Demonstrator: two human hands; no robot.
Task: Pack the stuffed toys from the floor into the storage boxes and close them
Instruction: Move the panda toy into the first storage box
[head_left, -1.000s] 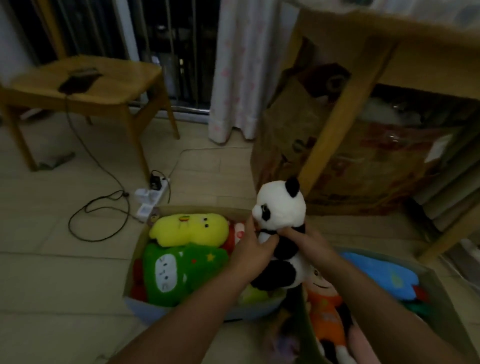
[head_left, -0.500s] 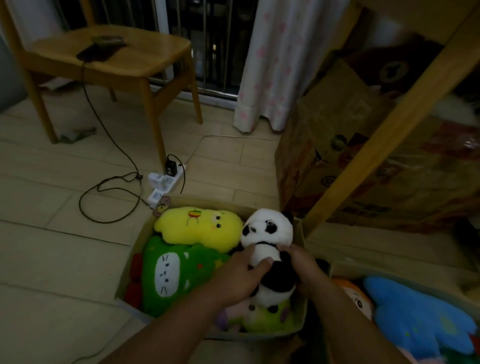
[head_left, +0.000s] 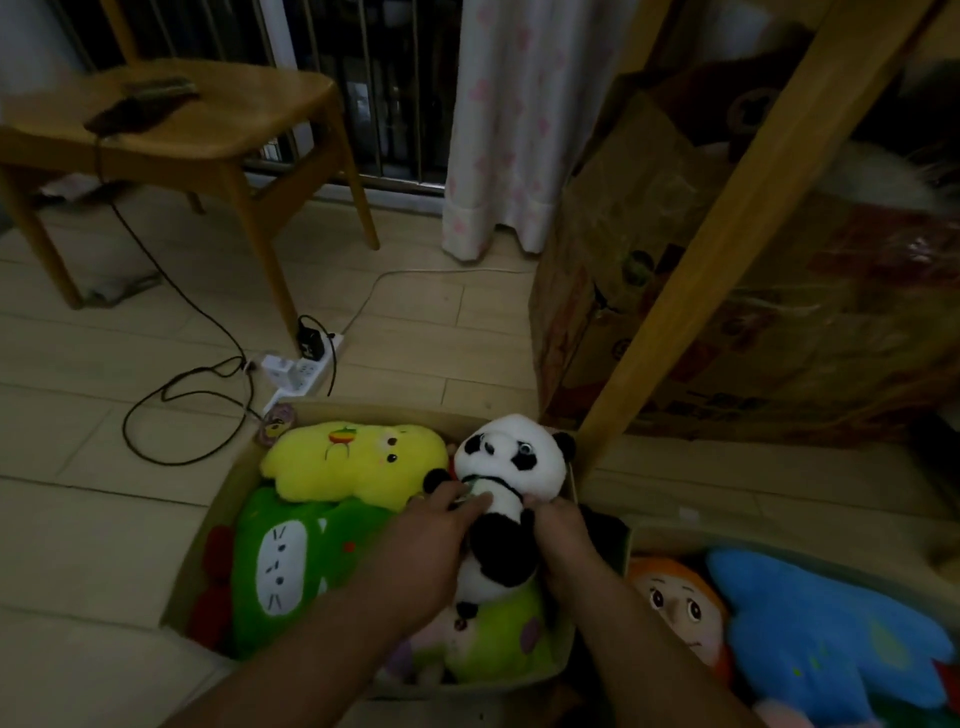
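Note:
A black-and-white panda toy (head_left: 511, 470) lies in the right side of an open cardboard box (head_left: 218, 499) on the floor. My left hand (head_left: 434, 535) grips its left side and my right hand (head_left: 558, 525) grips its right side. Beside it in the box lie a yellow plush (head_left: 353, 460), a green plush with a white face (head_left: 283, 566) and a light green plush (head_left: 498, 639) under the panda. A second box (head_left: 670, 538) at the right holds an orange-haired doll (head_left: 678, 603) and a blue plush (head_left: 826, 629).
A wooden table leg (head_left: 727, 249) slants down right behind the box. A large brown bag (head_left: 649, 270) stands behind it. A power strip (head_left: 304, 366) with black cables lies on the floor beyond the box. A wooden stool (head_left: 171, 130) stands at the back left.
Both hands have lowered the panda from above the boxes down into the left box, onto the other toys. The view has tilted down and closer.

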